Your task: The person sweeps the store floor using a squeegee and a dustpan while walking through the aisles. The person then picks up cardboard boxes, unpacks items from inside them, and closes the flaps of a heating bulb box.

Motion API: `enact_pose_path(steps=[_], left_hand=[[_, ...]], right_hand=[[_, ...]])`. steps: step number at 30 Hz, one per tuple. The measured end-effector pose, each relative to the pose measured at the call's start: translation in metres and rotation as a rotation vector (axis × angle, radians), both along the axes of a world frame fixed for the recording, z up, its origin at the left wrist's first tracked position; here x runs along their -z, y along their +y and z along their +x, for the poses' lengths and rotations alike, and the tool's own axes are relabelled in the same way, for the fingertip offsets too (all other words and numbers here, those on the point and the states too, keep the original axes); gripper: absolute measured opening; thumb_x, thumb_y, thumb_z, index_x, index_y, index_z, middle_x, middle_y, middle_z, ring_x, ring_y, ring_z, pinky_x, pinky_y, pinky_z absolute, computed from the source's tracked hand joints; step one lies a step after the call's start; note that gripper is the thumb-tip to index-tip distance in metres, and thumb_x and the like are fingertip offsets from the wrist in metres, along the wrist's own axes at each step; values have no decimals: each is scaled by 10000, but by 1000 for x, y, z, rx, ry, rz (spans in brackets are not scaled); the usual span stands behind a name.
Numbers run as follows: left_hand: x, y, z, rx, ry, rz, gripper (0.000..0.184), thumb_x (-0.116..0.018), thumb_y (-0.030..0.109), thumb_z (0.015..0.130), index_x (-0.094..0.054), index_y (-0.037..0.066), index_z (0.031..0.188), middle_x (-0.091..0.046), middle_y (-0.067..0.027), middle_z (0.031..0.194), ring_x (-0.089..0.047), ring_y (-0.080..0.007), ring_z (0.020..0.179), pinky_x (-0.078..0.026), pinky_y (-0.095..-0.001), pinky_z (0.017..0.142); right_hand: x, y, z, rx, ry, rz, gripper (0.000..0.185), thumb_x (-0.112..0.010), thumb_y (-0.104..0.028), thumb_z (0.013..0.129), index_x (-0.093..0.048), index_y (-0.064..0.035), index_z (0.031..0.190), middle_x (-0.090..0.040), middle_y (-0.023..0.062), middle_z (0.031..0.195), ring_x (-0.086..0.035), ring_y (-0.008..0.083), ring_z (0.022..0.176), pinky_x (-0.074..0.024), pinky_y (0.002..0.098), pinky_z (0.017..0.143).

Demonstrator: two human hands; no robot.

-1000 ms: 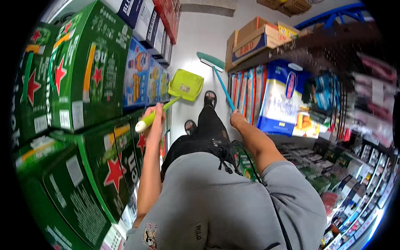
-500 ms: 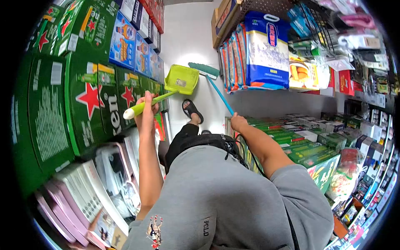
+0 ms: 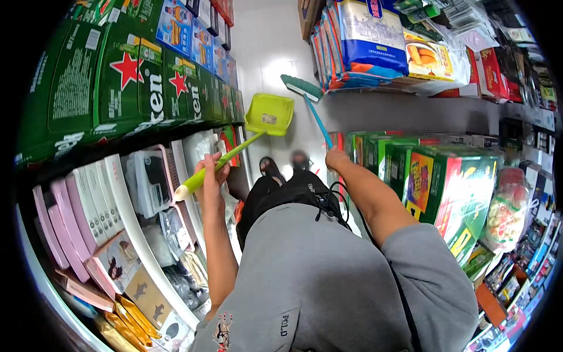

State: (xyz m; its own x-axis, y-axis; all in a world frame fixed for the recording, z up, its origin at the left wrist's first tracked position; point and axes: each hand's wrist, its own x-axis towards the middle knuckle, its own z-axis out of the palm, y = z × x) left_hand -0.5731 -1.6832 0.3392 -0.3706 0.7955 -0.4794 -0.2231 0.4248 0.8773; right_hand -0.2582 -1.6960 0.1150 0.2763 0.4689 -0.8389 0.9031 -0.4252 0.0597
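My left hand (image 3: 212, 175) is wrapped around the green handle of a long-handled dustpan (image 3: 281, 104). The pan hangs out in front of my feet, with a greyish patch on its inside. In my right hand (image 3: 337, 159) is the blue pole of a broom (image 3: 317, 120). Its dark green bristle head (image 3: 302, 88) lies tilted to the right of the pan, apart from it. I cannot tell whether the bristles touch the floor.
Stacked green beer cartons (image 3: 126, 76) line the left, above a white shelf (image 3: 153, 264) of boxes and bags. Blue-and-white bags (image 3: 372, 38) stand ahead on the right. Green cartons (image 3: 434, 182) flank my right arm. A pale tiled floor (image 3: 264, 35) runs between them.
I have stepped forward; both feet now show side by side. The shelves and cartons have shifted in view. The dustpan and broom head have moved slightly right, still in my hands.
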Motion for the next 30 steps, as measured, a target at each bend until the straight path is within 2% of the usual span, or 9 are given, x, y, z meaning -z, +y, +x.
enact_pose_path(steps=[6, 8, 12, 15, 16, 20, 22, 24, 30], left_hand=[[16, -53, -20, 48, -5, -67, 399, -602, 432, 886, -595, 39, 951, -620, -62, 960, -588, -99, 769, -492, -229, 741], [23, -70, -29, 65, -21, -91, 397, -613, 441, 876, -594, 49, 939, -615, -45, 939, -558, -82, 742, -475, -215, 720], [48, -101, -46, 120, -22, -110, 393, -615, 439, 876, -583, 49, 914, -610, -29, 926, -531, -72, 736, -458, -212, 697], [62, -123, -53, 140, -23, -115, 389, -616, 435, 877, -577, 49, 907, -611, -27, 932, -523, -70, 732, -451, -211, 689], [64, -131, -55, 149, -4, -118, 385, -618, 430, 877, -574, 49, 907, -611, -27, 936, -520, -70, 729, -448, -209, 686], [70, -158, -62, 206, 17, -73, 373, -628, 429, 873, -555, 64, 872, -542, 9, 808, -494, -63, 711, -421, -205, 657], [70, -171, -65, 196, 4, -64, 368, -626, 428, 876, -550, 68, 869, -503, 24, 763, -485, -58, 701, -409, -205, 641], [76, -186, -76, 227, 14, -95, 446, -607, 436, 882, -529, 24, 1032, -610, -117, 1108, -602, -182, 935, -494, -302, 838], [64, -240, -84, 293, 124, -91, 345, -594, 347, 910, -589, 18, 1015, -618, -63, 1020, -578, -118, 862, -481, -242, 780]], right_hand=[[-19, -60, -16, 58, 97, -145, 556, -536, -55, 821, -324, 67, 1320, -560, 258, 1188, -585, 360, 1086, -488, 449, 886], [19, -105, -17, 41, 39, -8, 594, -583, -3, 778, -331, 76, 1309, -573, 263, 1151, -609, 381, 1024, -527, 456, 808], [22, -186, -29, -178, 61, -119, 566, -600, 11, 763, -350, 96, 1263, -579, 290, 1094, -633, 411, 931, -562, 465, 660], [-37, -237, -50, 130, 92, -95, 516, -607, 3, 759, -342, 96, 1193, -575, 342, 1021, -643, 417, 873, -561, 454, 528], [-41, -254, -50, 241, 130, -121, 523, -625, -3, 749, -340, 76, 1180, -589, 339, 999, -631, 440, 896, -558, 474, 616], [-39, -330, -44, 90, 167, -109, 443, -584, -137, 794, -394, 71, 1136, -595, 343, 988, -606, 455, 944, -489, 483, 806], [-44, -366, -30, -3, 219, -42, 399, -560, -170, 799, -437, 53, 1106, -608, 324, 954, -613, 448, 898, -490, 494, 785], [-76, -376, -22, -8, 142, 112, 392, -578, -153, 780, -475, 8, 1121, -628, 287, 894, -613, 449, 842, -489, 500, 781], [-115, -336, -27, -121, 86, 371, 455, -577, -178, 797, -475, -74, 1229, -641, 256, 827, -629, 429, 794, -505, 522, 729]])
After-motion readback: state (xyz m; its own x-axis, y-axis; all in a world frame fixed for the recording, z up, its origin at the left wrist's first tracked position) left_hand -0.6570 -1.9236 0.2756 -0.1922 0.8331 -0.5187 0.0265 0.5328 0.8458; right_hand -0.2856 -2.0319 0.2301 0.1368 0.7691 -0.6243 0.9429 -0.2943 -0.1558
